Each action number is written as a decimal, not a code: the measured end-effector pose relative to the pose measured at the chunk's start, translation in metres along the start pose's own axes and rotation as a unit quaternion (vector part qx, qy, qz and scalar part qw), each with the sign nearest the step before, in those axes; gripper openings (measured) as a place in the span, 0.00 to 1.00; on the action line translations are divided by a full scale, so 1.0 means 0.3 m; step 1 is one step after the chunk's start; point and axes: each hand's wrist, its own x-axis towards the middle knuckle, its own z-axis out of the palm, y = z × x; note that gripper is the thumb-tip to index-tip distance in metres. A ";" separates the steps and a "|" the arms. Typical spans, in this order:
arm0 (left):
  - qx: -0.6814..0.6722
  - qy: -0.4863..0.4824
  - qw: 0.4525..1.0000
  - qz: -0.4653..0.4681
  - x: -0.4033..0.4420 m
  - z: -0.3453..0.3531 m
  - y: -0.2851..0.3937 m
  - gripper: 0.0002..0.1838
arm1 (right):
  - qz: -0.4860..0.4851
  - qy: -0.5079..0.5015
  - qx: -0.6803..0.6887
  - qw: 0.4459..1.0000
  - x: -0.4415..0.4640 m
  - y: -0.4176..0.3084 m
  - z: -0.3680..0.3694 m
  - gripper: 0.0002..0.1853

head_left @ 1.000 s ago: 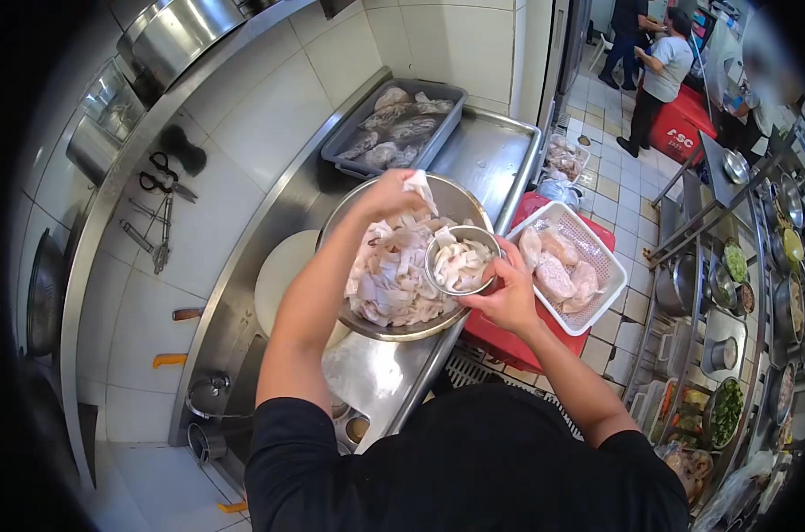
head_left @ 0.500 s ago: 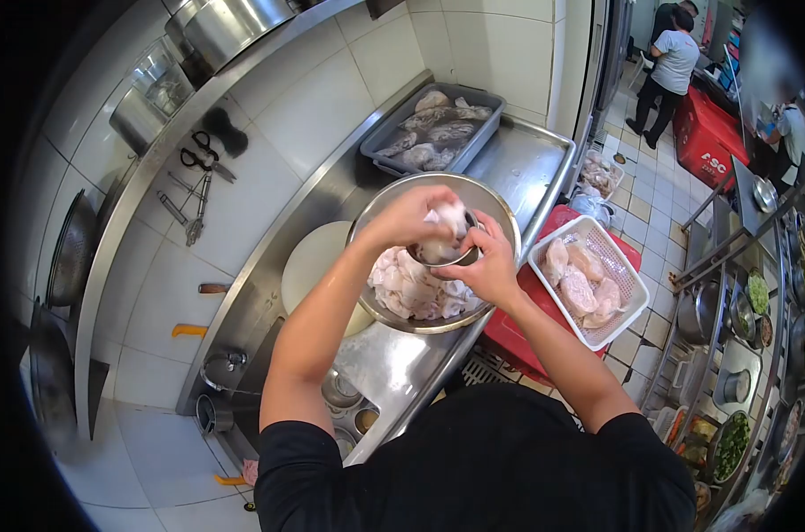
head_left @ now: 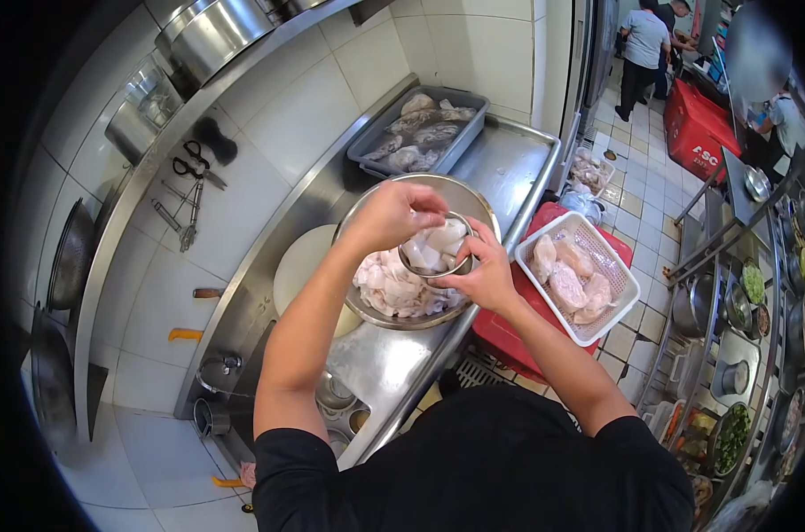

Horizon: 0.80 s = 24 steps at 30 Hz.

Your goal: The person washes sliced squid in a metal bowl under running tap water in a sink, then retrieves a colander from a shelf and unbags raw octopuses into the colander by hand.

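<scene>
My right hand (head_left: pixel 484 266) grips a small metal bowl (head_left: pixel 409 266) by its rim, thumb and fingers on its right side. Pale cut meat pieces (head_left: pixel 438 248) fill it. My left hand (head_left: pixel 404 213) is over the bowl's far left edge, fingers curled together and pointing right; whether anything is between them is hidden. Beneath both hands stands a large metal basin (head_left: pixel 353 308), with a heap of pale raw meat pieces (head_left: pixel 393 284) in it. A round white cutting board (head_left: pixel 296 266) lies partly under the basin.
A grey tub (head_left: pixel 463 146) of meat in liquid sits at the counter's far end. To the right, a white basket (head_left: pixel 617 312) with large raw meat pieces rests on a red container (head_left: pixel 500 332). Knives and scissors (head_left: pixel 194 160) hang on the left wall. People stand in the background.
My left hand has drawn back left from the small bowl's mouth, where it held pale pieces. Those pieces now lie in the bowl. The right hand keeps its grip.
</scene>
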 end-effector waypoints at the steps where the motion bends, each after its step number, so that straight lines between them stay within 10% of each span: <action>1: 0.018 0.043 0.999 0.012 0.009 0.007 -0.003 0.08 | 0.001 -0.003 0.000 1.000 -0.002 0.005 -0.010 0.24; 5: -0.014 0.006 0.998 -0.054 0.031 0.046 -0.020 0.12 | 0.003 -0.004 -0.005 1.000 -0.011 0.019 -0.033 0.24; 8: 0.064 -0.002 0.994 0.093 0.002 0.069 -0.017 0.17 | 0.004 -0.017 0.017 1.000 -0.017 0.003 -0.063 0.24; 15: -0.232 0.017 0.965 -0.125 0.002 0.105 -0.228 0.29 | 0.007 0.012 0.075 0.997 -0.082 0.025 -0.109 0.25; 18: -0.445 -0.080 0.872 -0.190 -0.018 0.183 -0.311 0.34 | -0.003 0.001 0.036 0.999 -0.081 -0.002 -0.121 0.24; 24: -0.334 -0.156 0.918 -0.145 -0.007 0.091 -0.317 0.16 | 0.017 -0.006 -0.028 0.999 -0.089 -0.019 -0.087 0.25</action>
